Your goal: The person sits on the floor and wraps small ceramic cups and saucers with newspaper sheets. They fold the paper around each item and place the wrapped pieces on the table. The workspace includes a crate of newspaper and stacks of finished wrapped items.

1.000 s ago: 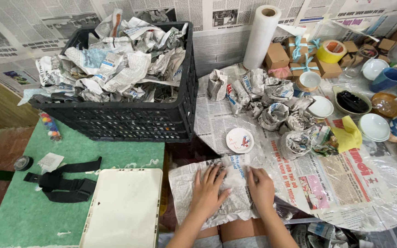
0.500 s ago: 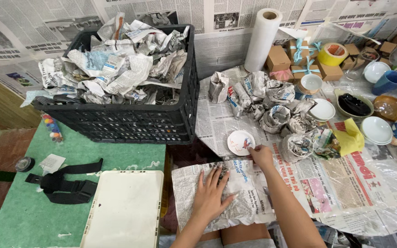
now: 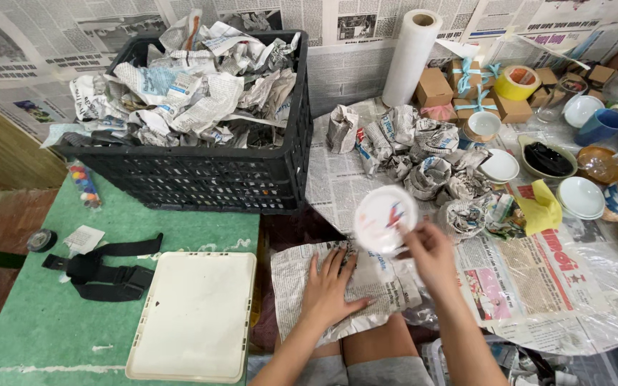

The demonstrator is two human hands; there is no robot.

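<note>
My right hand [image 3: 429, 251] grips a small white saucer [image 3: 384, 219] with a red and blue mark, lifted and tilted above the table edge. My left hand [image 3: 329, 286] lies flat, fingers spread, on a crumpled newspaper sheet [image 3: 373, 293] spread over my lap. Just beyond the saucer lies a cluster of newspaper-wrapped bundles [image 3: 413, 154] on the newspaper-covered round table [image 3: 538, 286].
A black plastic crate [image 3: 202, 175] full of crumpled newspaper stands on a green table [image 3: 23, 336], with a white tray [image 3: 194, 314] and black strap [image 3: 98, 268] in front. A paper roll [image 3: 413, 57], small boxes, tape, bowls and cups [image 3: 581, 196] fill the right.
My right hand left the sheet, reached to the saucer on the table, and has lifted it up towards me. My left hand stayed pressed on the newspaper.
</note>
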